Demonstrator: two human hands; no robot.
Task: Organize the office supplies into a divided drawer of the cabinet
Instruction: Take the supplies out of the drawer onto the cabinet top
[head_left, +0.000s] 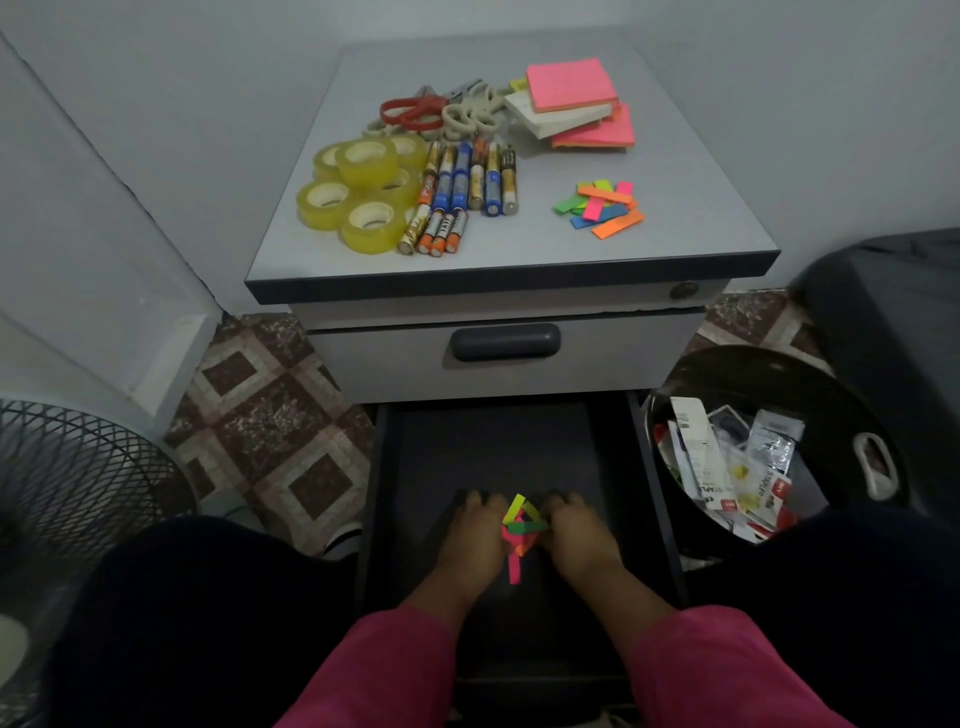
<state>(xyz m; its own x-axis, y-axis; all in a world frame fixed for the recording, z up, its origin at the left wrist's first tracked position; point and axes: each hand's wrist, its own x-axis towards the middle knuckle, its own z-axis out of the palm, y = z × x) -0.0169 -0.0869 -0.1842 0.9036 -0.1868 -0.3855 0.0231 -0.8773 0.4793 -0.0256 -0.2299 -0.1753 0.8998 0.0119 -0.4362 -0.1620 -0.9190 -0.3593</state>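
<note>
Both hands, the left hand (470, 530) and right hand (574, 530), reach into the open lower drawer (415, 467), fingers curled around a small clump of coloured sticky tabs (519, 530) between them; more tabs (600, 208), batteries (462, 192) and tape rolls (358, 192) lie on the cabinet top (675, 223).

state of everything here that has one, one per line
dark lower drawer: pulled open
grey upper drawer with dark handle: shut
loose pile of neon paper tabs: in the open drawer, between both hands
left hand: fingers curled at the pile
right hand: fingers curled at the pile
black round bin: holds packaging
</note>
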